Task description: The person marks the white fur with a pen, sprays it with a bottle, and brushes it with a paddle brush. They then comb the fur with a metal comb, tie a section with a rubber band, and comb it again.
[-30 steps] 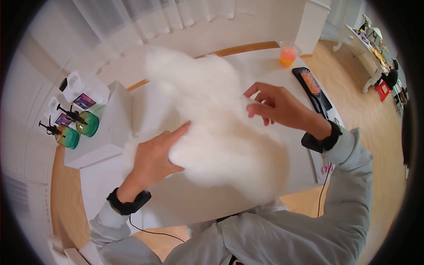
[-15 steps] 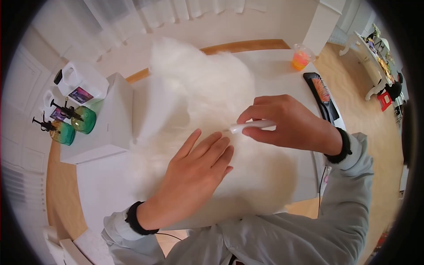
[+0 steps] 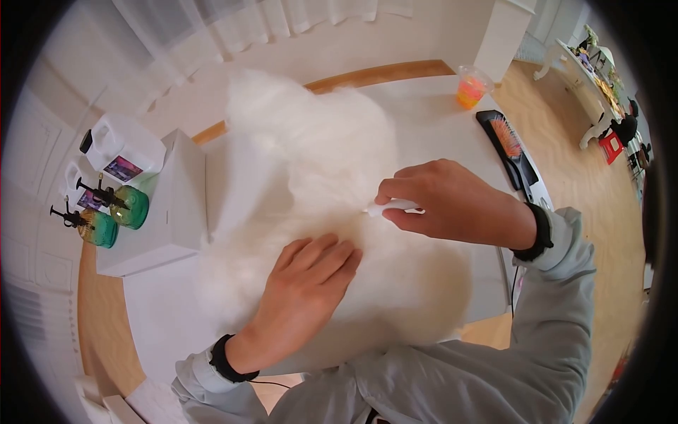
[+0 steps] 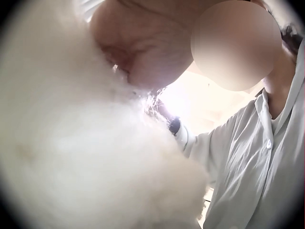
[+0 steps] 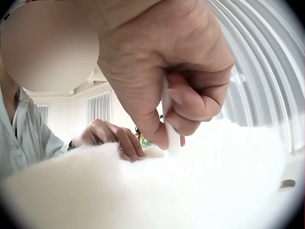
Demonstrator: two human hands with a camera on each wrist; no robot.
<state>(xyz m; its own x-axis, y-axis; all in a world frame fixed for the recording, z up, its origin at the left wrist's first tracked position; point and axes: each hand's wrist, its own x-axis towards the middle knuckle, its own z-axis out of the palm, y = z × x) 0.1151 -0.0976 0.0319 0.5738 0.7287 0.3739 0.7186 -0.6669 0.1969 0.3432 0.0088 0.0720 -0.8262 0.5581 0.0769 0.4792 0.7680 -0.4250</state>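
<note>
A large fluffy white furry piece [image 3: 332, 141] with long soft pile spreads over the table before me. My right hand [image 3: 448, 201] pinches a white pen-shaped tool [image 3: 395, 205] between thumb and fingers. Its thin tip points down-left at the fur near the middle of the piece, and in the right wrist view the tool [image 5: 170, 129] stands nearly upright with its lower end at the pile. My left hand [image 3: 304, 290] rests on the fur just left of the tip, palm down, fingers together and lightly bent. Fur fills much of the left wrist view.
On a white box [image 3: 180, 205] at the left stand two green-yellow spray bottles [image 3: 131, 206] and white jugs [image 3: 127, 148]. Toward the table's right edge lie a black hairbrush [image 3: 505, 141] and a clear cup [image 3: 472, 88] with orange-pink contents. A cable [image 3: 513, 290] hangs from the right wrist.
Since a second ago both hands have come together at the middle of the fur, and the right hand has brought the tool down there. The left hand has lately drawn back slightly, its fingers bending.
</note>
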